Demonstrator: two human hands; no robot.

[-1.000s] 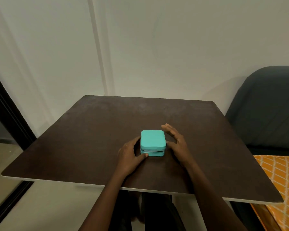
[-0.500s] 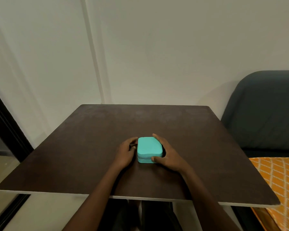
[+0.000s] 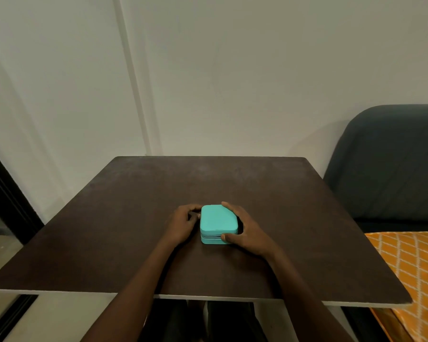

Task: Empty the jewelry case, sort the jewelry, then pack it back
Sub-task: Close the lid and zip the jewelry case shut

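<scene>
head view: a dark brown surface [image 3: 134, 230] stands against a pale wall, with a dark chair [image 3: 393, 169] and an orange patterned cloth [image 3: 410, 267] to the right. one turquoise jewelry case [image 3: 218, 222] sits closed near the middle of the surface, toward the near edge; no writing or brand can be read on it. two hands flank it. the right hand [image 3: 247, 233] grips the case, fingers curled over its far right corner and thumb on the front seam. the left hand [image 3: 181, 224] has its curled fingertips at the case's left side. compared with half a second ago, the hands and the case sit the same way.
</scene>
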